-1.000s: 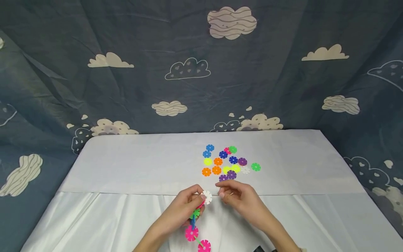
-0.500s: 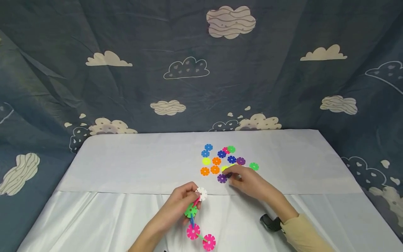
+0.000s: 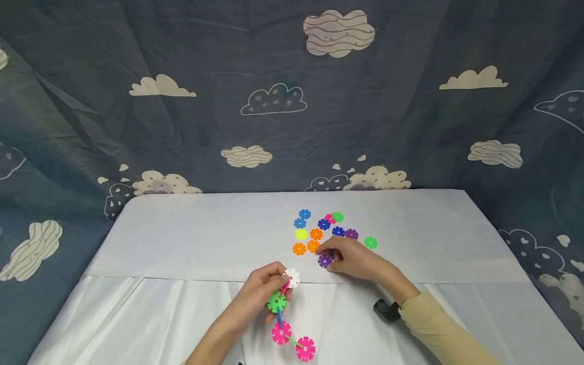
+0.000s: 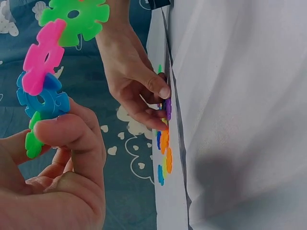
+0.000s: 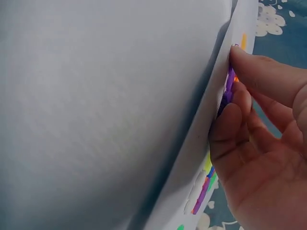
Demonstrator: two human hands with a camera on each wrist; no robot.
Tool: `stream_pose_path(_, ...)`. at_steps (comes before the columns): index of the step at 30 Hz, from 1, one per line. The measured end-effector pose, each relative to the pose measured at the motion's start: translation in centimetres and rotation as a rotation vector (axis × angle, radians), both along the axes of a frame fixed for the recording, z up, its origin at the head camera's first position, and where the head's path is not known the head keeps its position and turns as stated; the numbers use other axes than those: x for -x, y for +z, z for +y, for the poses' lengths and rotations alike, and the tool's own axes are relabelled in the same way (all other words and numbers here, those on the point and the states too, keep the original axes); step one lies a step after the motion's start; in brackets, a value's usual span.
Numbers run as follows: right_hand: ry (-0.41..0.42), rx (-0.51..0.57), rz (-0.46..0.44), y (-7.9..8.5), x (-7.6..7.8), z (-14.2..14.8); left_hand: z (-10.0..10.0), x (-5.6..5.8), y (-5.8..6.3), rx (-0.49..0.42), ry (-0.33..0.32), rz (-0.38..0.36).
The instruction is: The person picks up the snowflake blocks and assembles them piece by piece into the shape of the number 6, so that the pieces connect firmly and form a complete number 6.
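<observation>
My left hand (image 3: 262, 289) pinches a chain of slotted plastic flower discs near its upper end, where a white disc (image 3: 292, 278) stands out beside the thumb. Below it hang a green disc (image 3: 276, 302), a blue one and a pink disc (image 3: 281, 332), then another pink disc (image 3: 305, 349) at the end. Thumb and fingers of my right hand (image 3: 353, 257) curl about a purple disc (image 3: 325, 261) low at the tabletop, fingertips at its rim. From the right wrist view, purple plastic (image 5: 226, 98) shows between thumb and fingers. The hand hides the discs under it.
Loose flower discs lie around my right hand: orange discs (image 3: 299, 249) to its left, a yellow disc (image 3: 301, 234), blue discs (image 3: 299, 223) farther back, a green disc (image 3: 371, 243) to the right. White cloth (image 3: 182, 238) covers the table; a cloud-print curtain (image 3: 274, 61) hangs behind.
My right hand has moved forward from beside the chain to the loose discs, then slightly left onto the purple disc, which has shifted a little. The left hand still holds the chain.
</observation>
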State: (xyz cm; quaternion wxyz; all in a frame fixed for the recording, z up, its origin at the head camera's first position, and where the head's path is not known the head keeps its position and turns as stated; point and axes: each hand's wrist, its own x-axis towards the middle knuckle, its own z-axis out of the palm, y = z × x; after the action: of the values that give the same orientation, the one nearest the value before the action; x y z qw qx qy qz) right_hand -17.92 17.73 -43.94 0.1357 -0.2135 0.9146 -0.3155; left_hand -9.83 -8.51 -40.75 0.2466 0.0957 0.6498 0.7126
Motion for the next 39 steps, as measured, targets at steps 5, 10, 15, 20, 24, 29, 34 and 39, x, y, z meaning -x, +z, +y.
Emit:
stream_pose_path(5,0.001,-0.022,0.012,0.0,-0.3,0.0,0.0,0.0,0.0,-0.007,-0.003,0.003)
stream_pose_path(10,-0.015,-0.045,0.007,0.4,-0.6,-0.4,0.1,0.1,0.0,0.003,0.003,0.005)
stream_pose_path(15,-0.073,-0.066,-0.004,0.9,-1.4,-0.7,0.1,0.2,0.0,0.01,0.006,0.004)
stream_pose_path(20,-0.089,-0.046,0.036,1.8,-2.6,-0.6,0.1,0.2,0.1,0.01,0.007,0.002)
stream_pose_path(24,-0.113,-0.026,0.043,2.8,-3.9,-0.7,0.1,0.2,0.0,0.014,0.01,-0.004)
stream_pose_path(29,-0.153,0.044,0.022,4.6,-5.8,-0.9,0.1,0.0,0.0,0.013,0.008,-0.014)
stream_pose_path(34,-0.217,0.134,0.014,6.5,-7.8,-1.4,0.0,-0.1,-0.1,0.007,-0.001,-0.018)
stream_pose_path(39,-0.323,0.24,0.018,7.6,-9.2,-2.0,-0.1,-0.1,-0.1,0.005,-0.002,-0.008)
